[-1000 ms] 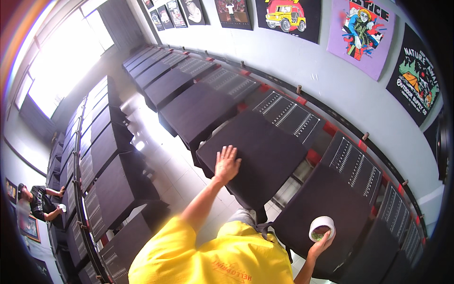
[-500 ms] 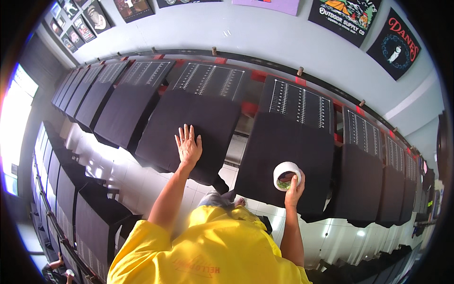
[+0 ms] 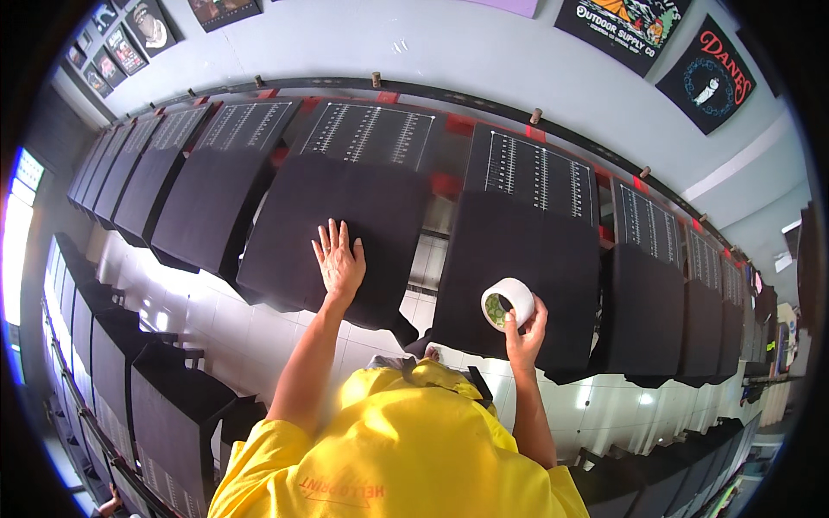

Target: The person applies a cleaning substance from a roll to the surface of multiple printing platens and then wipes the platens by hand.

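My left hand (image 3: 342, 262) lies flat, fingers spread, on a piece of black fabric (image 3: 294, 224) stretched over a slanted board. White ruled scales mark the upper part of that board (image 3: 367, 134), above the cloth. In my right hand (image 3: 526, 333) is a wide roll of white tape (image 3: 516, 298), gripped by its rim with the thumb at the core opening. The roll is over the neighbouring black cloth (image 3: 518, 233) on the board to the right; I cannot tell whether it touches.
More cloth-covered boards run along a dark rail (image 3: 432, 89) on both sides. Another row of boards (image 3: 173, 406) stands at lower left, beyond the tiled floor (image 3: 285, 341). Printed pictures (image 3: 708, 78) hang on the grey wall. Part of a person (image 3: 112, 501) shows at the lower left edge.
The view has shifted slightly. My right hand has tilted the tape roll and brought it a little left and up over the cloth. My left hand remains flat on its cloth.
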Available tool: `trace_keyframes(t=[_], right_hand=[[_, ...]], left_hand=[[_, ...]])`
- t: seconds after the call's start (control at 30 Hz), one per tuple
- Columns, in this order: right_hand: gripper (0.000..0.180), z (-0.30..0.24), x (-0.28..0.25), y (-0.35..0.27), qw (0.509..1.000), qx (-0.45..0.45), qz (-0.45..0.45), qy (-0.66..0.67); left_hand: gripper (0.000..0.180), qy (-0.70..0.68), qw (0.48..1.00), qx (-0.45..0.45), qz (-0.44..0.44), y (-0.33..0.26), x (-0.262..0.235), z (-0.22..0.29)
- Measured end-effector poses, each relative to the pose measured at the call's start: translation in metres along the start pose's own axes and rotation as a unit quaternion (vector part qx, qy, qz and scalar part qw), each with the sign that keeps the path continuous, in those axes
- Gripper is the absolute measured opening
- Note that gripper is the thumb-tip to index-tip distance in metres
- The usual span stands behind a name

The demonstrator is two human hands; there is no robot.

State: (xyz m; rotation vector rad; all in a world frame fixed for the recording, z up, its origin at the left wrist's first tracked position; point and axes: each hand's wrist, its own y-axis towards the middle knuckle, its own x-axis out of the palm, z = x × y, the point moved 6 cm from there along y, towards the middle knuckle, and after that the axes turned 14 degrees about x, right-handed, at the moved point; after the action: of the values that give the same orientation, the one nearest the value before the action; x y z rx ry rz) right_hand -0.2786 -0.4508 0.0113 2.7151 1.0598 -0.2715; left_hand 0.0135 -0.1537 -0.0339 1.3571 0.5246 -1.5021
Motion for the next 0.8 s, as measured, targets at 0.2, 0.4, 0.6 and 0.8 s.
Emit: trace_keyframes(t=[0.2, 0.4, 0.6, 0.8], right_hand=[[0.067, -0.069, 0.023, -0.022, 0.988, -0.045, -0.035, -0.145], [0.041, -0.092, 0.045, -0.041, 0.931, 0.270, -0.060, 0.238], [0.041, -0.120, 0.078, -0.071, 0.731, 0.412, -0.154, 0.521], [0.041, -0.145, 0.099, -0.097, 0.686, 0.498, -0.141, 0.511]], left_hand=[[0.056, -0.012, 1.000, 0.004, 0.010, 0.001, -0.002, -0.003], [0.057, -0.022, 1.000, 0.006, 0.014, 0.000, -0.006, -0.001], [0.058, -0.025, 1.000, 0.008, 0.018, 0.001, -0.006, 0.001], [0.058, -0.033, 0.999, 0.003, 0.021, 0.000, -0.006, -0.002]])
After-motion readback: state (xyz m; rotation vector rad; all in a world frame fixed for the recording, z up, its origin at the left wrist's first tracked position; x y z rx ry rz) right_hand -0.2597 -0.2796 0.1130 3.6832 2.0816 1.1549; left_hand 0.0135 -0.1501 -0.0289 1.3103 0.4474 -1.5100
